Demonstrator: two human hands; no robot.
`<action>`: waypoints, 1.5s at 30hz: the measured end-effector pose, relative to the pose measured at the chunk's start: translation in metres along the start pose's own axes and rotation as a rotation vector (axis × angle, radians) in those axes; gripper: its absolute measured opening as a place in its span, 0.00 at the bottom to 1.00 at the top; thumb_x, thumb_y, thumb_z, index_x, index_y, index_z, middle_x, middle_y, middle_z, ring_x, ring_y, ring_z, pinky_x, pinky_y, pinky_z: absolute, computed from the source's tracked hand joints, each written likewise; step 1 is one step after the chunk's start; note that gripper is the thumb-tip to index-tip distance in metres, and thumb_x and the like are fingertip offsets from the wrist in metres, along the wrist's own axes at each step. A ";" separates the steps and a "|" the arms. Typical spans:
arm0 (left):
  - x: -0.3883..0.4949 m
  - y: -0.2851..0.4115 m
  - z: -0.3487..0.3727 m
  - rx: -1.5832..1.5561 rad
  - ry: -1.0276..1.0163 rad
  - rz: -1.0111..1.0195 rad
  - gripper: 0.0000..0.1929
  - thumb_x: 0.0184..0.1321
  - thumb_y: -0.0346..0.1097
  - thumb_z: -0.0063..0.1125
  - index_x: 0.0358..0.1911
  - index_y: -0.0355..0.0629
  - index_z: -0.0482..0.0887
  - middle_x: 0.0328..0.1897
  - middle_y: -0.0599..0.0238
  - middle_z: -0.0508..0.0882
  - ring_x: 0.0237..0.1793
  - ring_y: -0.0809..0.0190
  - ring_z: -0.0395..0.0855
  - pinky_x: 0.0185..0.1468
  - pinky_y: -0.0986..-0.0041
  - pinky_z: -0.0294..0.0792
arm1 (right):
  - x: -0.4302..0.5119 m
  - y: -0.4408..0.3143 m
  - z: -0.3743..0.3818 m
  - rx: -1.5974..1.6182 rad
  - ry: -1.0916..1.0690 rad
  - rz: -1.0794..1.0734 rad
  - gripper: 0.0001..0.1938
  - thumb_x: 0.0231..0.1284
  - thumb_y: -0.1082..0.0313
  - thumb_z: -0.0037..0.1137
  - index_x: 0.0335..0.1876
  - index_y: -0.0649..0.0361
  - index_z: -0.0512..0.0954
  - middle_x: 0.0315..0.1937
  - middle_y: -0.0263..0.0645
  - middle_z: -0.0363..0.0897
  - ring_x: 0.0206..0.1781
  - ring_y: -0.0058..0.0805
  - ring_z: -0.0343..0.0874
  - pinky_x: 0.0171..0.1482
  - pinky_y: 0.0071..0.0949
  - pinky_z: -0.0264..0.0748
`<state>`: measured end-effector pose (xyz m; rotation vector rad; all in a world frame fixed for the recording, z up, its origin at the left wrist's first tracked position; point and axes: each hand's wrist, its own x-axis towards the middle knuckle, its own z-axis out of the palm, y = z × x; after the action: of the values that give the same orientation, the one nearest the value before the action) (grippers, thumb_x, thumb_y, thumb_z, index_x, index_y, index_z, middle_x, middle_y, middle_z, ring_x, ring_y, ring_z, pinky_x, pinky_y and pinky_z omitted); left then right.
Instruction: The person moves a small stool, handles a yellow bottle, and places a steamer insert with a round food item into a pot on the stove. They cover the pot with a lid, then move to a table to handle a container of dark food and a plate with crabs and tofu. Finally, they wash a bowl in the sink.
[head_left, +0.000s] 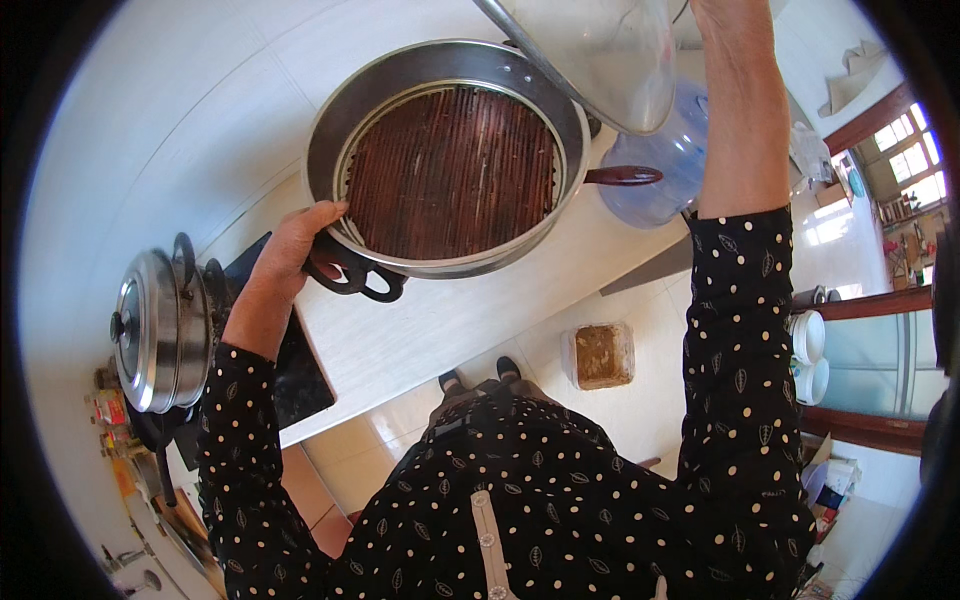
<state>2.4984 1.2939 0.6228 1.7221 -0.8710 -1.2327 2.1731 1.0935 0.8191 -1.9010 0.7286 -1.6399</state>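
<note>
My left hand (300, 240) grips the near left side of a metal steamer pot (480, 266), by its black side handle (349, 274), with the thumb on the rim. Inside the pot lies a round rack of dark brown slats (454, 172). A long brown handle (624, 175) sticks out at the pot's right. A glass lid with a metal rim (607, 60) is tilted above the pot's far right side. My right arm reaches up beside it, but my right hand is beyond the top edge of the view.
On the left, a lidded metal steamer (154, 330) stands by a black cooktop (300, 367). A bluish clear plastic bottle (652, 180) is on the white counter (420, 330), right of the pot. A dirty square tub (602, 356) sits on the floor. The wall runs behind the counter.
</note>
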 end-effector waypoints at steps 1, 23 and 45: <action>-0.002 0.001 0.000 0.019 0.005 0.002 0.26 0.56 0.58 0.57 0.39 0.39 0.82 0.28 0.63 0.84 0.16 0.68 0.79 0.13 0.82 0.68 | -0.001 -0.005 0.008 0.006 0.000 0.003 0.06 0.50 0.67 0.61 0.26 0.62 0.78 0.19 0.30 0.74 0.18 0.13 0.67 0.20 0.13 0.60; -0.170 -0.309 -0.028 0.059 0.702 0.448 0.21 0.66 0.52 0.51 0.48 0.40 0.77 0.44 0.65 0.79 0.42 0.65 0.78 0.46 0.71 0.69 | -0.131 -0.124 0.245 0.650 -0.828 0.248 0.08 0.50 0.68 0.63 0.30 0.65 0.81 0.23 0.38 0.80 0.24 0.21 0.75 0.30 0.18 0.71; -0.243 -0.391 0.029 -0.447 0.918 -0.281 0.15 0.64 0.46 0.52 0.37 0.39 0.81 0.32 0.66 0.81 0.28 0.67 0.79 0.30 0.75 0.71 | -0.315 -0.026 0.263 0.337 -1.008 0.476 0.16 0.39 0.69 0.65 0.37 0.69 0.79 0.27 0.36 0.79 0.28 0.18 0.75 0.35 0.20 0.73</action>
<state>2.4301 1.6644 0.3575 1.7796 0.1822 -0.5878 2.3968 1.3413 0.5796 -1.7960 0.3767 -0.3620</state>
